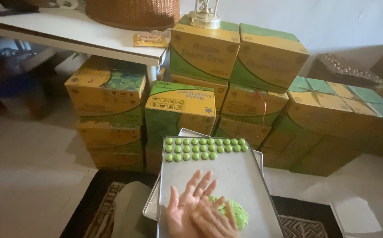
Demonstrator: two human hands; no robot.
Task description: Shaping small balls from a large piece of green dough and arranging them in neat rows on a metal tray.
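Note:
My left hand (186, 203) lies palm up with its fingers spread over the near end of a metal baking tray (231, 176). My right hand (214, 221) rests flat across that palm and looks blurred. Whatever is between the two palms is hidden. A lump of green dough (238, 212) sits on the tray just right of my hands. At the tray's far end, several small green dough balls (204, 148) stand in three neat rows. A second tray (151, 207) shows underneath the first.
Yellow and green cardboard boxes (180, 110) are stacked behind the trays. A white table (81, 37) holding a wicker basket (132, 13) stands at the back left. An open brown box (354, 70) is at the far right. A patterned dark rug (92, 207) lies under the trays.

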